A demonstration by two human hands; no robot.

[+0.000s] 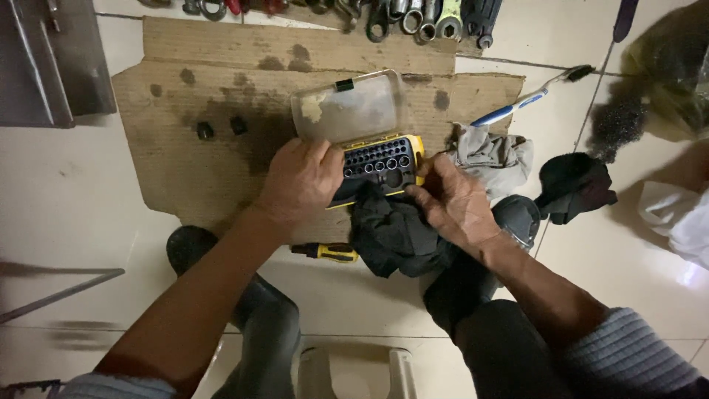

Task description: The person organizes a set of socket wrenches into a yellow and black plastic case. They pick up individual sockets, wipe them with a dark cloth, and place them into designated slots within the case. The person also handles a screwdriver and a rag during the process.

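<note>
Nearest is a pale stool (354, 369) between the person's knees, on the tiled floor (66, 199). Just past it a yellow-handled screwdriver (329, 253) lies beside a black cloth (391, 236). The left hand (299, 181) is cupped over the left end of a yellow and black socket case (384, 164), gripping it. The right hand (450, 199) rests with its fingers curled at the case's right edge and on the black cloth; I cannot tell whether it pinches anything. The case sits on stained cardboard (192, 96), its clear lid (347, 107) standing open behind it.

To the right lie a grey rag (491, 155), another black cloth (572, 185) and a blue and white brush (528, 100). Two small black sockets (221, 128) sit apart on the cardboard, left of the lid. Farthest off, a row of wrenches (413, 18) lies along the top edge.
</note>
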